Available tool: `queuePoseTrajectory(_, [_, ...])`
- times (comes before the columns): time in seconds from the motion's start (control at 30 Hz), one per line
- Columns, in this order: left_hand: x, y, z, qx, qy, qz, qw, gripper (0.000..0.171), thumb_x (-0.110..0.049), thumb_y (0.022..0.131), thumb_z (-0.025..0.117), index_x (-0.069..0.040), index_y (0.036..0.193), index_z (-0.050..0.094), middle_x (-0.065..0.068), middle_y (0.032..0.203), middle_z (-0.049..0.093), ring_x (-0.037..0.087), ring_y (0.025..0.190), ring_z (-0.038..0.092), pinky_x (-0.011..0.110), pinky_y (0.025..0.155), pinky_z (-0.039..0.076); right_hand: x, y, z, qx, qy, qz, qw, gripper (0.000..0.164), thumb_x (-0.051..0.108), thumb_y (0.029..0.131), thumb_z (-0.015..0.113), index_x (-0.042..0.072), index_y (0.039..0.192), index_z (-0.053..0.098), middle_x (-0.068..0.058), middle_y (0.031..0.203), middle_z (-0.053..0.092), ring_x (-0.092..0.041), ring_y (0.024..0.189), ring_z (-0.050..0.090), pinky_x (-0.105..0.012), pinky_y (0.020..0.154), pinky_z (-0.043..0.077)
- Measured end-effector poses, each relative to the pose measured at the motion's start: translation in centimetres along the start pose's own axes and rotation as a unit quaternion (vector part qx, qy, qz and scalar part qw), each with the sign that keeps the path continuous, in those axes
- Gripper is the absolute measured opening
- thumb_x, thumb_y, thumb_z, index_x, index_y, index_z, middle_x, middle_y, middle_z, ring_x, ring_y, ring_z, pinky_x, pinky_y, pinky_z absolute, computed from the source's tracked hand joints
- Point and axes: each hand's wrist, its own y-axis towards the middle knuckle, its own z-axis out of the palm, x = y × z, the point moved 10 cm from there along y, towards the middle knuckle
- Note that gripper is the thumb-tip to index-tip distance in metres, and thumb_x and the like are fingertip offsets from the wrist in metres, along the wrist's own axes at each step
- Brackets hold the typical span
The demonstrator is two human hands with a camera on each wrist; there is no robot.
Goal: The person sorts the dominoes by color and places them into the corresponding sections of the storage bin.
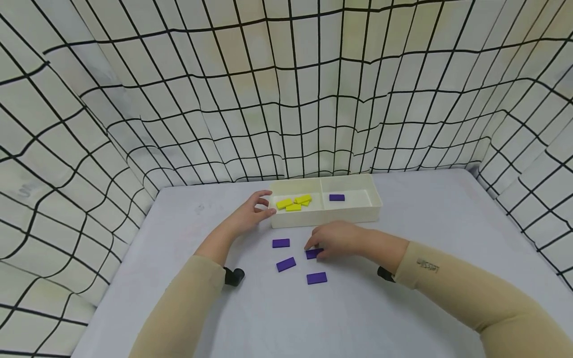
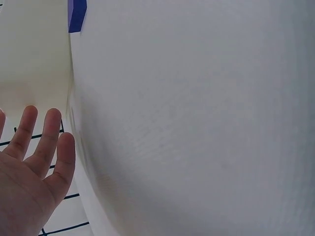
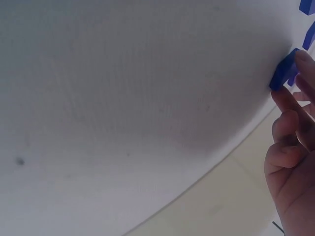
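My right hand (image 1: pixel 337 239) pinches a purple block (image 1: pixel 314 253) by its ends, just in front of a white two-part box (image 1: pixel 324 217). In the right wrist view the thumb and a fingertip sit at opposite ends of this block (image 3: pixel 284 71). At the box's left end is my left hand (image 1: pixel 245 215), its thumb by the front corner. The left wrist view shows that hand's fingers (image 2: pixel 49 137) extended and spread, with nothing held. Several yellow blocks (image 1: pixel 293 207) lie in the left compartment. One purple block (image 1: pixel 337 198) lies in the right compartment.
Three more purple blocks lie on the white table (image 1: pixel 403 318): one near the box (image 1: pixel 281 243), a tilted one (image 1: pixel 286 264) and a block nearer the front (image 1: pixel 317 278). Black netting (image 1: pixel 291 99) over white sheeting encloses the back and sides.
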Motion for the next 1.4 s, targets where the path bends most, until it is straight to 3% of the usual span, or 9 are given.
queuePoseTrajectory(0.27, [0.2, -0.1, 0.1, 0.0, -0.001, -0.003, 1.0, 0.07, -0.042, 0.096, 0.064, -0.029, 0.154, 0.026, 0.01, 0.144, 0.043, 0.031, 0.13, 0.047, 0.051, 0.104, 0.042, 0.1, 0.5, 0.7, 0.018, -0.005, 0.018, 1.0, 0.034, 0.028, 0.09, 0.075, 0.03, 0.124, 0.07, 0.011, 0.108, 0.065, -0.006, 0.092, 0.057, -0.029, 0.09, 0.05])
queuePoseTrajectory(0.67, [0.2, -0.1, 0.1, -0.002, 0.002, -0.007, 1.0, 0.071, -0.045, 0.096, 0.063, -0.03, 0.154, 0.026, 0.008, 0.145, 0.043, 0.031, 0.131, 0.046, 0.051, 0.104, 0.042, -0.3, 0.4, 0.7, 0.013, -0.005, 0.021, 1.0, 0.034, 0.029, 0.09, 0.074, 0.031, 0.124, 0.069, 0.011, 0.111, 0.065, -0.008, 0.099, 0.059, -0.033, 0.094, 0.049])
queuePoseTrajectory(0.9, [0.1, 0.0, 0.0, -0.003, 0.006, -0.003, 1.0, 0.071, -0.044, 0.096, 0.063, -0.029, 0.154, 0.026, 0.009, 0.145, 0.043, 0.032, 0.131, 0.046, 0.052, 0.105, 0.041, -0.3, -0.1, -1.2, -0.023, -0.019, 0.005, 1.0, 0.033, 0.026, 0.09, 0.074, 0.029, 0.122, 0.07, 0.012, 0.106, 0.065, -0.005, 0.092, 0.058, -0.028, 0.087, 0.05])
queuePoseTrajectory(1.17, [0.1, 0.1, 0.0, 0.0, 0.003, 0.003, 1.0, 0.07, -0.042, 0.096, 0.063, -0.028, 0.154, 0.026, 0.011, 0.145, 0.043, 0.032, 0.13, 0.047, 0.052, 0.105, 0.041, -1.5, -1.1, -3.3, -0.04, 0.007, 0.027, 0.999, 0.034, 0.025, 0.09, 0.075, 0.03, 0.123, 0.071, 0.015, 0.103, 0.064, -0.005, 0.093, 0.057, -0.026, 0.087, 0.049])
queuePoseTrajectory(1.4, [0.1, 0.2, 0.0, -0.002, 0.0, 0.002, 1.0, 0.07, -0.042, 0.096, 0.064, -0.029, 0.153, 0.027, 0.01, 0.144, 0.043, 0.032, 0.13, 0.048, 0.052, 0.105, 0.041, -3.4, -2.8, -6.0, -0.064, 0.032, 0.048, 0.996, 0.034, 0.023, 0.089, 0.075, 0.028, 0.123, 0.071, 0.013, 0.104, 0.064, -0.015, 0.095, 0.06, -0.031, 0.083, 0.049])
